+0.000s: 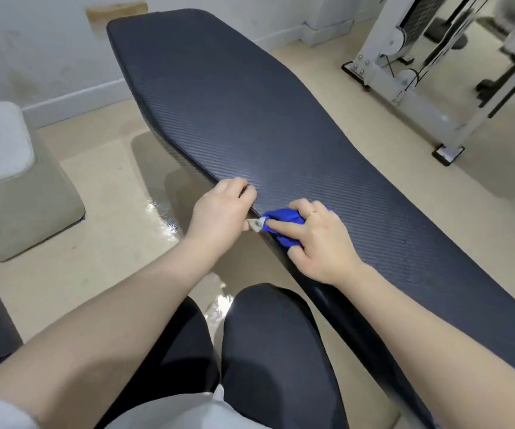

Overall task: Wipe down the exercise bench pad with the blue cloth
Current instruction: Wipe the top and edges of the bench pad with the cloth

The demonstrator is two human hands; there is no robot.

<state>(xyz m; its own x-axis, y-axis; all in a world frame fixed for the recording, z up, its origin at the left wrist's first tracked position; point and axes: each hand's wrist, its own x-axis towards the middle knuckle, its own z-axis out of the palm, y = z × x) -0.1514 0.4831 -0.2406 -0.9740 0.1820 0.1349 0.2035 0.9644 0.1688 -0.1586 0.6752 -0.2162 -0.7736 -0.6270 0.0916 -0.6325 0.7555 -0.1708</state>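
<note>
Bunched blue cloth (282, 222), mostly hidden in the gripping right hand (322, 243).
Edge clasped by the left hand (220, 210), the bench pad (250, 113) runs far-left to near-right.

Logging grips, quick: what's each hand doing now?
Left hand: curled at the pad edge; hold cannot be told.
Right hand: holds the cloth on the pad.

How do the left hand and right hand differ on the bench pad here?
The left hand holds no cloth; the right hand grips the bunched blue cloth. The left hand curls over the near edge of the bench pad; the right hand lies on its top. The right hand wears a ring; the left hand shows none. Both touch the pad, close together.
</note>
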